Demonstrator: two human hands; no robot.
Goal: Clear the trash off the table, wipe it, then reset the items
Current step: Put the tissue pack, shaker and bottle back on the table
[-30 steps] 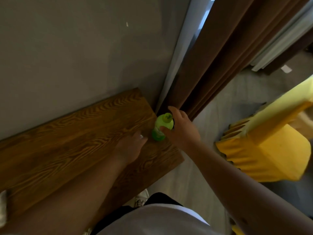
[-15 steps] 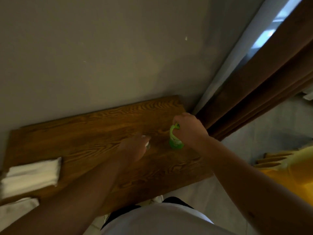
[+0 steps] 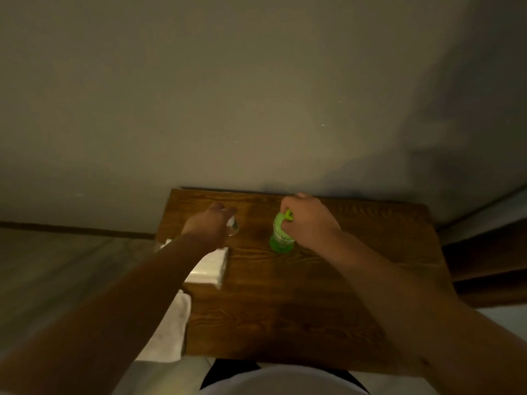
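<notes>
Your right hand (image 3: pixel 306 220) is wrapped around the neck of the green bottle (image 3: pixel 281 238), which stands upright on the wooden table (image 3: pixel 328 280) toward the back, near the wall (image 3: pixel 256 95). Your left hand (image 3: pixel 209 228) curls around a small clear glass (image 3: pixel 233 228) at the back left of the tabletop; whether the glass is touching the wood is hard to tell. This looks like the reset stage, so set each item down flat and let go only once its base sits steady. Keep the bottle vertical as you release, since a tall narrow bottle tips easily.

A folded white cloth (image 3: pixel 211 266) lies under your left forearm at the table's left edge, and another white cloth (image 3: pixel 168 332) hangs off the near-left corner. Keep the glass clear of both and away from that edge. The middle and right of the tabletop give you open room; the back edge sits against the wall, so you cannot push things further back.
</notes>
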